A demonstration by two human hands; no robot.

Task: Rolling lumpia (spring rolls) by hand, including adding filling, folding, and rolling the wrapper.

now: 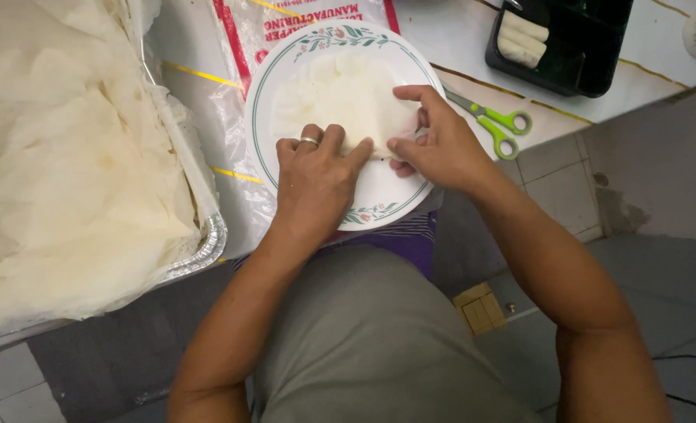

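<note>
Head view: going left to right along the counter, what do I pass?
Foil tray heaped with pale wrapper sheets → left hand on the wrapper on the round plate → right hand → green-handled scissors → black tray holding finished rolls.

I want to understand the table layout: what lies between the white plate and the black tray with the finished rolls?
In the head view, green-handled scissors lie on the table between the plate and the black tray, close beside the right hand.
</note>
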